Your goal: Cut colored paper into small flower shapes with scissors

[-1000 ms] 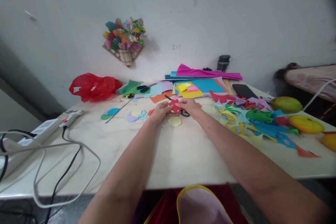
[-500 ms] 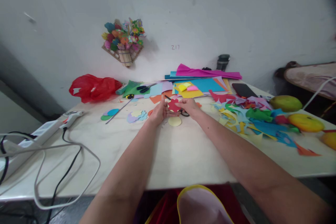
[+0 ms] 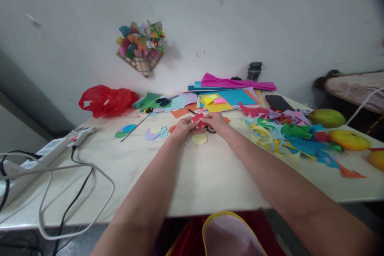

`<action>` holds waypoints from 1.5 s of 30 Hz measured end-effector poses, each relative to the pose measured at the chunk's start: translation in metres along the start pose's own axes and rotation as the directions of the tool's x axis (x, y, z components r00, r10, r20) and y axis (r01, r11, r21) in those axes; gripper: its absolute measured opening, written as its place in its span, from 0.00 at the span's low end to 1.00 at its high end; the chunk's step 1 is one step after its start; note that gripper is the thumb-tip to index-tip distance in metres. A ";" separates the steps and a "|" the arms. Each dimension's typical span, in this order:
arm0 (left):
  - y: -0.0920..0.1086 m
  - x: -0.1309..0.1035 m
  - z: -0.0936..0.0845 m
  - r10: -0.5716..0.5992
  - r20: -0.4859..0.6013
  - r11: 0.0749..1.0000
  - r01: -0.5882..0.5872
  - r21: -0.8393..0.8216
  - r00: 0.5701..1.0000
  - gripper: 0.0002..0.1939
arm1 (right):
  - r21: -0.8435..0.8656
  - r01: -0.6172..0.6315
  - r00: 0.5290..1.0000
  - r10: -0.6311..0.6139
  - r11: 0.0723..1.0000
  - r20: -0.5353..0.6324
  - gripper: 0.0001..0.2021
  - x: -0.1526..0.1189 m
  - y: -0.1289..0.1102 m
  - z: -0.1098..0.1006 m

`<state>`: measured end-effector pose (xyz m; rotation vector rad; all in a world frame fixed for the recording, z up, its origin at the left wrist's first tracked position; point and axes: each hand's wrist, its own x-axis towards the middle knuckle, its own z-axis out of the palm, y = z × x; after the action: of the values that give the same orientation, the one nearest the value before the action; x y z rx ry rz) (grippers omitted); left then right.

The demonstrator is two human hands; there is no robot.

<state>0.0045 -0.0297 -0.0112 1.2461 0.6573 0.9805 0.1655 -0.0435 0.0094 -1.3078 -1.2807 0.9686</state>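
Note:
A red flower-shaped paper piece point(image 3: 197, 118) is held up over the middle of the table between both hands. My left hand point(image 3: 183, 128) grips its left edge, thumb on top and fingers beneath. On the right edge, my right hand point(image 3: 216, 122) pinches it between thumb and fingers. A pale yellow paper circle point(image 3: 199, 139) lies on the table just below the hands. Black scissor handles point(image 3: 211, 129) show partly under my right hand. Pale scalloped paper pieces point(image 3: 157, 132) lie left of my left hand.
Paper scraps point(image 3: 288, 136) and mangoes point(image 3: 349, 140) lie to the right, near a phone point(image 3: 279, 103). Coloured sheets point(image 3: 240, 97) and another pair of scissors point(image 3: 163, 101) are at the back. A red bag point(image 3: 108, 101), power strip point(image 3: 49, 152) and cables are left.
My left thumb has come down onto the red flower, and the left fingers have closed around its edge. My right hand keeps its pinch almost in place.

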 end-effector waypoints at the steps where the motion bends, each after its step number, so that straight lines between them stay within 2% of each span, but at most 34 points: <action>1: -0.001 0.000 -0.001 0.008 0.000 1.000 -0.008 0.001 1.000 0.15 | 0.002 0.000 1.000 0.000 1.000 0.002 0.12 -0.001 -0.001 0.000; 18: -0.001 0.002 0.002 0.032 -0.064 0.999 -0.032 -0.005 0.997 0.17 | 0.025 0.016 0.999 -0.017 1.000 0.030 0.13 -0.001 0.000 0.000; 24: 0.000 0.002 0.002 0.052 -0.107 0.998 -0.055 -0.022 0.993 0.14 | 0.002 0.006 0.999 -0.006 1.000 0.037 0.10 -0.003 -0.003 0.001; 45: -0.002 0.005 0.002 0.004 -0.053 1.000 -0.002 0.024 0.999 0.17 | -0.189 0.193 0.979 -0.201 0.963 -0.024 0.10 0.007 0.012 0.002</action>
<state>0.0084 -0.0262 -0.0120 1.2463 0.7105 1.0133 0.1663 -0.0353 -0.0020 -1.3056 -1.4648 0.6903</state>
